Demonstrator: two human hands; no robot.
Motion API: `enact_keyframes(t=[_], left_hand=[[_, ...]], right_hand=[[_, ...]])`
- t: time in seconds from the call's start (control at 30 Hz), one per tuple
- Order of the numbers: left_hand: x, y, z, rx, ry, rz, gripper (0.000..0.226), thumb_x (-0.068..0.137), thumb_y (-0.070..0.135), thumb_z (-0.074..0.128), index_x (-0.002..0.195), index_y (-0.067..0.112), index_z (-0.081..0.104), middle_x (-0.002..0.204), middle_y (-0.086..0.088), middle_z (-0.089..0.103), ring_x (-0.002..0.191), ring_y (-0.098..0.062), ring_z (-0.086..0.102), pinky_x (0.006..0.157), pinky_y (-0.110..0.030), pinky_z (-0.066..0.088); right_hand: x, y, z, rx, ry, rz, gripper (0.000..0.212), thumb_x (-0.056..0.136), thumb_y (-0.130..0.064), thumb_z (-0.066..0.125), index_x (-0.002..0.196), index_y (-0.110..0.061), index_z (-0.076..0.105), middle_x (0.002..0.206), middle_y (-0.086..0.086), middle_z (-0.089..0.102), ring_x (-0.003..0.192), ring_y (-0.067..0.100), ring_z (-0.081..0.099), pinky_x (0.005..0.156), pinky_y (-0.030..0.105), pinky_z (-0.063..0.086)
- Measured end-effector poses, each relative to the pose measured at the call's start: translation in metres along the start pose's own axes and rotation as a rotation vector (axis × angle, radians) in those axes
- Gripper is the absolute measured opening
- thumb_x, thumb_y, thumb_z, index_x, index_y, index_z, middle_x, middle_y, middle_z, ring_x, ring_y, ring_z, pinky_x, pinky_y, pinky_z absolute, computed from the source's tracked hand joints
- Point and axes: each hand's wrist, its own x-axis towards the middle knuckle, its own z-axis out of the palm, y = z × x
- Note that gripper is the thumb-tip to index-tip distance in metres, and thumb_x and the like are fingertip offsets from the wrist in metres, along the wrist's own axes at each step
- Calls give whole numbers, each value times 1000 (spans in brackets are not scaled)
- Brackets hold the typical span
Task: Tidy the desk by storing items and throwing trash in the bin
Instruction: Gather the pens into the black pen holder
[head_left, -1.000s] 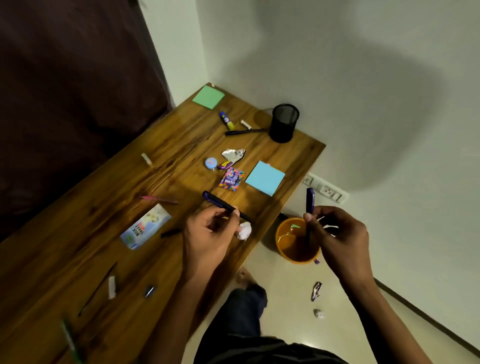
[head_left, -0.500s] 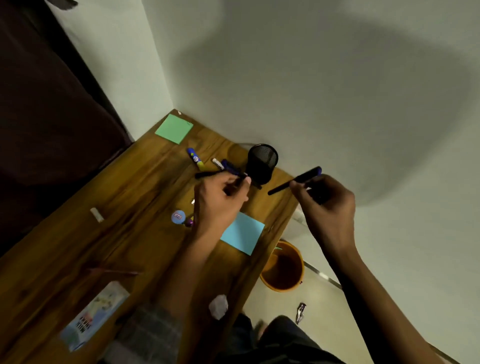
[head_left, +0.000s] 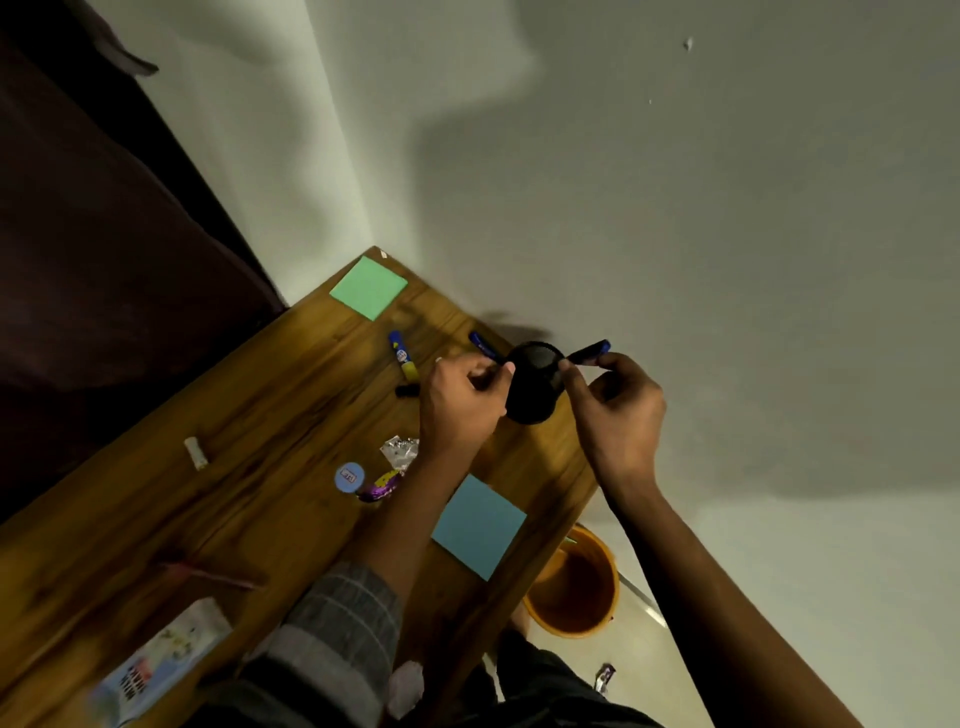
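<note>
Each hand pinches a pen, left hand (head_left: 460, 397) and right hand (head_left: 615, 410) flanking the mesh pen cup (head_left: 535, 384), the left pen (head_left: 483, 345) and right pen (head_left: 589, 352) slanting outward from its rim.

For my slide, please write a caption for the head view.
Both hands, left hand and right hand, bring pens to the black mesh cup.

My left hand (head_left: 460, 402) is bare, and a grey checked sleeve (head_left: 337, 639), crossed with thin darker lines, is pushed up near my elbow, leaving the forearm uncovered. My right hand (head_left: 615, 415) is bare too, and no sleeve shows anywhere along that arm. Below, my legs are in dark trousers (head_left: 540, 680). No rings or watch are visible on either hand.
</note>
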Motion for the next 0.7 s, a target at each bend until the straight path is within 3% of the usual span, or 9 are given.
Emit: enact_keyframes(t=[0.1,0.2,0.33,0.4,0.5,0.63,0.7], left_hand=[[5,-4,14,-10,2,-4,24,91,30,76,77,10,75,61,6,70,49,-3,66,52,-19,53],[12,-12,24,31,-4,-35,23,89,36,76,78,15,77,65,6,72,59,-4,69,62,-30,60],[15,-13,34,8,3,-107,23,87,36,79,81,14,77,65,4,73,58,-5,70,60,-27,59],[15,-9,35,-58,18,-134,22,85,36,82,96,17,78,74,2,75,60,-10,72,58,-25,60],[12,-10,32,-62,79,-159,44,79,45,85,117,28,73,78,7,72,69,-7,70,62,-24,59],[1,-29,28,-56,104,-218,65,74,69,76,127,33,67,76,3,72,69,-16,70,66,-44,63],[-4,-37,24,-81,110,-240,65,74,73,72,127,37,66,77,2,72,70,-20,70,66,-48,62]], right_hand=[[13,13,8,-20,-33,38,24,92,-38,73,107,-20,70,56,-3,62,46,7,54,49,25,44],[22,24,15,-13,-79,51,22,91,-36,74,105,-20,69,59,-3,63,47,6,57,45,14,40],[33,37,22,-4,-124,65,22,90,-36,76,100,-18,69,67,-1,64,52,3,55,46,10,39],[37,42,26,-7,-138,63,22,89,-36,77,98,-18,69,73,-2,67,60,4,61,49,11,43],[39,52,31,0,-190,40,26,88,-37,77,102,-16,72,80,-5,70,70,4,67,56,18,54],[40,64,30,-46,-209,-1,38,84,-36,81,118,-20,72,79,-10,69,66,6,65,60,23,57],[39,69,25,-40,-217,7,47,84,-36,81,128,-25,68,84,-8,71,69,7,67,65,27,59]])
